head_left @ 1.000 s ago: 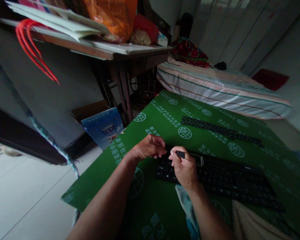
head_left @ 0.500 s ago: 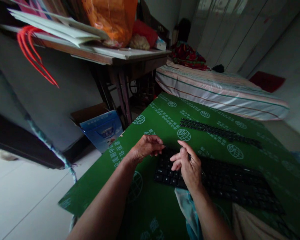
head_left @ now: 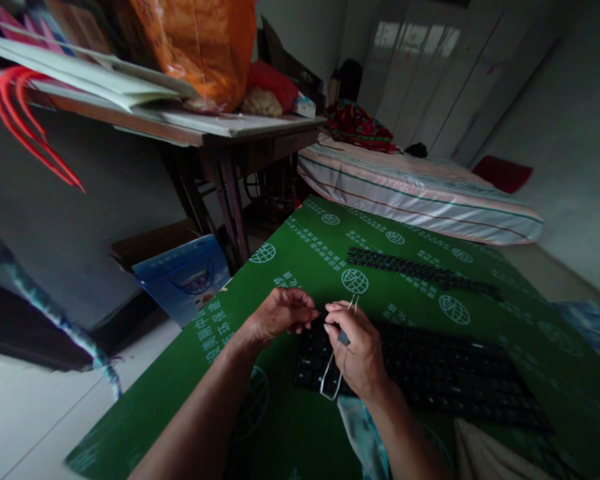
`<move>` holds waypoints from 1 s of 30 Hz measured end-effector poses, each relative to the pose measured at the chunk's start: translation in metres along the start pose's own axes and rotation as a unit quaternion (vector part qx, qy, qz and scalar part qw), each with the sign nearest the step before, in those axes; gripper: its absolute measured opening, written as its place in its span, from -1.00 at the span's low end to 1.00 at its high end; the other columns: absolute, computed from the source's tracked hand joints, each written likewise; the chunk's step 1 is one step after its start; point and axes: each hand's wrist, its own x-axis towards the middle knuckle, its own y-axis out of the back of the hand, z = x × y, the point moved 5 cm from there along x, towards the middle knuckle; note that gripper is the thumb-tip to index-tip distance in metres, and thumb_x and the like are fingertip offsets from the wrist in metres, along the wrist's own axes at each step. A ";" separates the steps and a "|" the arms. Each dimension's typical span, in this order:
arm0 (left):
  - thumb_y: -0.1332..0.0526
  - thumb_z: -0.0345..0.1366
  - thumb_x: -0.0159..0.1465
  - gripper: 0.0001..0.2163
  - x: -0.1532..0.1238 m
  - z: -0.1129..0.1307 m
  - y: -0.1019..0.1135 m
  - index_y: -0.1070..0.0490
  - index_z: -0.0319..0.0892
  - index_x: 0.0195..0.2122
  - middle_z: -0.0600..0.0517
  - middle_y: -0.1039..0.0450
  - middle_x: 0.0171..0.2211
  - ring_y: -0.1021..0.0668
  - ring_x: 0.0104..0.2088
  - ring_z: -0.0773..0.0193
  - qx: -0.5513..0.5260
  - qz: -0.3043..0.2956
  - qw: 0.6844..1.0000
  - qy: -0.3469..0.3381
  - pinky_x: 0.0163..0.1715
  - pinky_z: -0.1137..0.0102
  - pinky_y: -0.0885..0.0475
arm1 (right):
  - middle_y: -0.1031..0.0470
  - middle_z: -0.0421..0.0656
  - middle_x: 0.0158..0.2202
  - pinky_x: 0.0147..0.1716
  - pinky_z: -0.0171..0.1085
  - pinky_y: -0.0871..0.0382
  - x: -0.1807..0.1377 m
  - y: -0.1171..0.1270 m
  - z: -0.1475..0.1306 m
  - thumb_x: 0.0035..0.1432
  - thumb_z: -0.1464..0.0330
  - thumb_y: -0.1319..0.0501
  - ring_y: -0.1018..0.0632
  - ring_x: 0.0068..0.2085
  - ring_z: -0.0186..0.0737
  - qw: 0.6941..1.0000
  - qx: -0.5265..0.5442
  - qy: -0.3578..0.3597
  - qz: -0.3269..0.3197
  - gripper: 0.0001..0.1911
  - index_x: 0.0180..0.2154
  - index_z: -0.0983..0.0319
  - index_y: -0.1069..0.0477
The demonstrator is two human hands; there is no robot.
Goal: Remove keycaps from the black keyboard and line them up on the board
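A black keyboard (head_left: 430,373) lies on a green printed mat (head_left: 300,247). My right hand (head_left: 357,353) hovers over the keyboard's left end, closed on a thin wire tool (head_left: 330,381) with a small dark grip. The tool's two wire ends stick up past my fingers and a loop hangs below my palm. My left hand (head_left: 279,313) rests at the keyboard's top left corner with its fingers curled in a pinch; what they hold is hidden. A long dark strip of keys (head_left: 420,270) lies farther back on the mat.
A wooden table (head_left: 220,133) with papers and an orange bag (head_left: 200,47) stands at the left. A striped bed (head_left: 410,197) lies beyond the mat. A blue box (head_left: 185,273) leans on the floor. Light cloth (head_left: 485,453) lies at the mat's near edge.
My right hand has turned the wire tool from level to upright and regripped it, with the loop now hanging below. My left hand stays at the keyboard corner. The view has shifted slightly.
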 end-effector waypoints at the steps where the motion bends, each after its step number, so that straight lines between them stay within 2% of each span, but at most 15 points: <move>1: -0.33 -0.28 -0.06 -0.82 0.000 0.000 -0.001 -0.40 -0.26 -0.48 0.13 -0.41 -0.68 -0.37 -0.69 0.47 0.000 -0.004 1.000 0.001 -0.70 0.57 -0.20 | -0.46 -0.06 -0.25 -0.15 -0.20 -0.40 0.001 -0.001 -0.001 0.12 0.53 -0.06 -0.47 -0.16 -0.20 1.000 -0.001 0.007 -0.005 -0.82 -0.32 0.19 -0.38; 7: -0.31 -0.28 -0.04 -0.83 0.001 -0.001 -0.002 -0.41 -0.27 -0.48 0.12 -0.42 -0.67 -0.37 -0.68 0.47 -0.005 -0.033 0.999 0.009 -0.69 0.56 -0.18 | -0.43 -0.09 -0.28 -0.21 -0.24 -0.41 0.002 -0.008 0.006 0.07 0.59 -0.06 -0.46 -0.22 -0.22 0.999 0.006 0.014 -0.033 -0.77 -0.28 0.19 -0.34; 21: -0.32 -0.28 -0.06 -0.82 0.002 -0.004 -0.002 -0.41 -0.27 -0.47 0.12 -0.42 -0.66 -0.37 -0.68 0.46 -0.029 -0.015 0.999 0.019 -0.69 0.56 -0.18 | -0.41 -0.11 -0.31 -0.24 -0.25 -0.40 0.016 -0.011 0.016 0.06 0.58 -0.12 -0.45 -0.24 -0.22 0.993 0.009 0.033 -0.117 -0.77 -0.24 0.20 -0.32; 27: -0.33 -0.24 -0.07 -0.79 0.005 -0.006 -0.002 -0.42 -0.25 -0.46 0.13 -0.42 -0.67 -0.37 -0.69 0.45 -0.034 0.013 0.999 0.024 -0.69 0.55 -0.18 | -0.42 -0.12 -0.32 -0.28 -0.28 -0.39 0.021 -0.010 0.021 0.02 0.57 -0.14 -0.45 -0.26 -0.23 0.990 0.007 0.047 -0.135 -0.77 -0.25 0.20 -0.32; 30: -0.32 -0.22 -0.06 -0.77 0.006 -0.004 0.001 -0.42 -0.24 -0.43 0.13 -0.42 -0.67 -0.35 -0.71 0.45 -0.030 0.046 0.998 0.019 -0.70 0.55 -0.16 | -0.42 -0.15 -0.35 -0.30 -0.30 -0.38 0.029 -0.004 0.037 0.02 0.55 -0.16 -0.46 -0.32 -0.26 0.992 -0.002 0.032 -0.121 -0.82 -0.29 0.21 -0.33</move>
